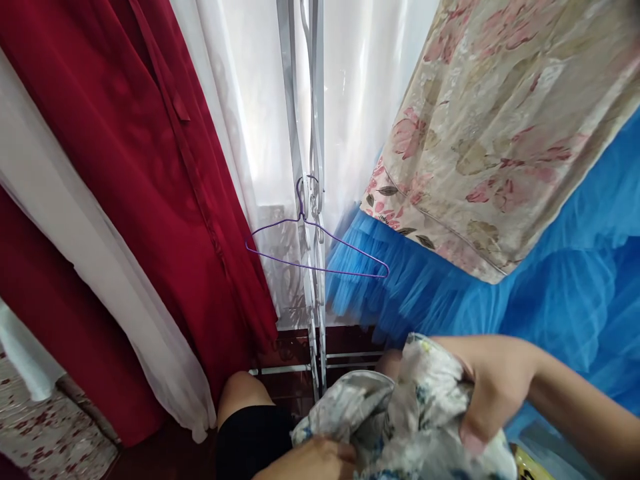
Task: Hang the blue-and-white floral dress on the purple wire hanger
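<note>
My right hand [493, 393] is closed on a bunched floral cloth [400, 417], white with grey-blue print, at the bottom of the head view. My left hand [313, 460] shows only partly at the bottom edge, fingers curled on the same cloth from below. An empty purple wire hanger [320, 250] hangs on a metal rail post [313, 200] just above and ahead of my hands. My knee [240, 393] and black shorts [253, 440] sit to the left of the cloth.
A dark red garment [140, 187] hangs at left beside a white sheer curtain [250, 133]. At right hang a beige flowered fabric [505, 133] and blue tulle [550, 293]. A dark tiled floor lies below.
</note>
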A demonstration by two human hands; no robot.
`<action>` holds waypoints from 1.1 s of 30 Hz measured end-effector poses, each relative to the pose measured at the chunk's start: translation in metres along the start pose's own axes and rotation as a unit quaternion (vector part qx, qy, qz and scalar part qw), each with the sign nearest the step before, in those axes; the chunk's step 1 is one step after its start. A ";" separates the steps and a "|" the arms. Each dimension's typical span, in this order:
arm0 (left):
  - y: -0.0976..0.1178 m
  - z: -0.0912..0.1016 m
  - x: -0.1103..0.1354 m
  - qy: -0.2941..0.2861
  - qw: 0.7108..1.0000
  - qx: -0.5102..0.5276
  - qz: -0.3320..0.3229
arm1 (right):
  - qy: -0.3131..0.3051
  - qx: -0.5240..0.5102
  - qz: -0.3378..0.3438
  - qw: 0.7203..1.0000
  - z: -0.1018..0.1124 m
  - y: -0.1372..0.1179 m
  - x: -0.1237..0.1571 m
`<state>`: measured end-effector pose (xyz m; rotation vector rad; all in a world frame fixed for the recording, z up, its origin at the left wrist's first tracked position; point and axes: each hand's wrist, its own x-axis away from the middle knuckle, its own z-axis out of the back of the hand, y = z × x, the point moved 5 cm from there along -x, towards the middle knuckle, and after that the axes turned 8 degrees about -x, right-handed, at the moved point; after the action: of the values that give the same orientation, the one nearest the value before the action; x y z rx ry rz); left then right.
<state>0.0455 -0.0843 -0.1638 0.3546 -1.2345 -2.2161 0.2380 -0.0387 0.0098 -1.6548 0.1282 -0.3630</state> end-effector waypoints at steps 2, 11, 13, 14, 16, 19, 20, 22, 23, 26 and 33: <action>0.000 0.025 0.007 0.047 0.998 -0.040 0.002 | 0.085 0.092 -0.019 0.992 0.028 -0.019 0.011; 0.028 0.173 0.043 0.421 0.889 -0.178 -0.042 | 0.421 0.016 0.175 0.890 0.184 -0.059 -0.023; 0.035 0.187 0.051 0.465 0.860 -0.206 -0.039 | 0.383 -0.037 0.164 0.908 0.197 -0.056 -0.056; 0.036 0.192 0.055 0.478 0.852 -0.210 -0.034 | 0.355 -0.056 0.149 0.921 0.199 -0.054 -0.072; 0.031 0.202 0.063 0.491 0.847 -0.205 -0.018 | 0.300 -0.069 0.120 0.944 0.198 -0.052 -0.098; 0.003 0.223 0.077 0.495 0.845 -0.198 0.030 | 0.269 -0.055 0.102 0.956 0.195 -0.052 -0.115; -0.009 0.232 0.081 0.490 0.848 -0.197 0.045 | 0.270 -0.048 0.102 0.956 0.195 -0.053 -0.114; -0.035 0.254 0.086 0.473 0.859 -0.187 0.066 | 0.285 -0.038 0.101 0.953 0.194 -0.058 -0.107; -0.048 0.266 0.086 0.461 0.866 -0.177 0.074 | 0.298 -0.034 0.097 0.949 0.194 -0.062 -0.102; -0.072 0.306 0.080 0.425 0.881 -0.183 0.102 | 0.351 -0.035 0.078 0.932 0.194 -0.073 -0.087; -0.032 0.400 0.028 0.446 0.828 -0.324 0.101 | 0.328 -0.028 0.063 0.942 0.187 -0.086 -0.085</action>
<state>-0.1821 0.1880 0.0259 0.8004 0.0001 -1.7560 0.2049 0.1743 0.0662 -1.5138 0.7461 -0.8086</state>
